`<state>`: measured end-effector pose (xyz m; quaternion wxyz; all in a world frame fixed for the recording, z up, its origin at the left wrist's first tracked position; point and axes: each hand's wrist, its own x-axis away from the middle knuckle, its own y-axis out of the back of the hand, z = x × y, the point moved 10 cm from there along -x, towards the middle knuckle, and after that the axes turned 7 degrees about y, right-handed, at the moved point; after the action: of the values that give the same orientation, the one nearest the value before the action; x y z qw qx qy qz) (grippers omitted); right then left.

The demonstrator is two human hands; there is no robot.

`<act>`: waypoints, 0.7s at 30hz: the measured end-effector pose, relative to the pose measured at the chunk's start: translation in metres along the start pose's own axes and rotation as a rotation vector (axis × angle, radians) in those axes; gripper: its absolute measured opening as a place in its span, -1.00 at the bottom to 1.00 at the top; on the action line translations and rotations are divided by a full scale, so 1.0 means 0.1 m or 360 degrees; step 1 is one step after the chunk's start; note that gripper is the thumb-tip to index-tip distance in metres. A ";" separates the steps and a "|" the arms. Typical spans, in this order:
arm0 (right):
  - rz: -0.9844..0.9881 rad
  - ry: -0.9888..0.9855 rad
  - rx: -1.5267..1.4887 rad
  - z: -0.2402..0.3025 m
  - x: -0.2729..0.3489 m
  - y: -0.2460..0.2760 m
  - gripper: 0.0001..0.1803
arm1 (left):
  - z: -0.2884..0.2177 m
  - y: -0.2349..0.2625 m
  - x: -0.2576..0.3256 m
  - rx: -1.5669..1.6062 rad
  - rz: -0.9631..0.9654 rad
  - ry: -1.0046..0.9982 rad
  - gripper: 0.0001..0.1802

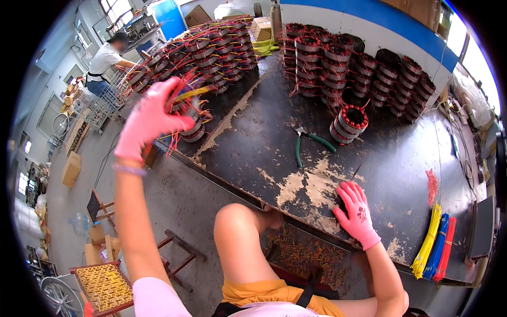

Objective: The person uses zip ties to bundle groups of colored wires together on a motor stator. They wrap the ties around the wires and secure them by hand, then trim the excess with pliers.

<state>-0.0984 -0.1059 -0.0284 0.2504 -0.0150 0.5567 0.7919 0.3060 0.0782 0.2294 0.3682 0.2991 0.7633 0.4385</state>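
At the left end of the bench, my left hand (153,119), in a pink glove, is raised at a stack of wound motor stators. Its fingers and thumb curve around a stator (186,105) with red and yellow wire ends, at the top of a short stack; the hand partly hides it. My right hand (357,214), also gloved in pink, lies on the front edge of the bench with fingers stretched and nothing in it. Beyond it are green-handled pliers (311,142) with jaws spread, and a single upright stator (349,124) with red windings.
Stacked stators (322,63) line the back of the dark, worn bench (248,153); more wired stators (211,53) stand at left. Bundles of yellow (426,240), blue (437,245) and red (446,248) wires lie right. A stool (103,285) is lower left; a co-worker (105,63) stands far left.
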 end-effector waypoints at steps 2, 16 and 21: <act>0.0020 -0.0051 0.0040 -0.06 0.01 0.05 -0.36 | 0.34 0.19 -0.36 -0.0076 -0.0053 0.0107 0.08; 0.0037 -0.0065 0.0020 -0.04 -0.01 0.06 -0.38 | 1.32 -0.34 -1.04 -0.0102 0.0109 0.0413 0.09; 0.0014 -0.0060 0.0028 -0.04 -0.01 0.07 -0.39 | 1.43 -0.37 -1.00 0.0165 0.0173 0.0450 0.17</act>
<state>-0.1019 -0.1111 -0.0231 0.2576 0.0047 0.5589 0.7882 0.4742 0.0488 0.1769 0.2168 0.2940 0.8119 0.4555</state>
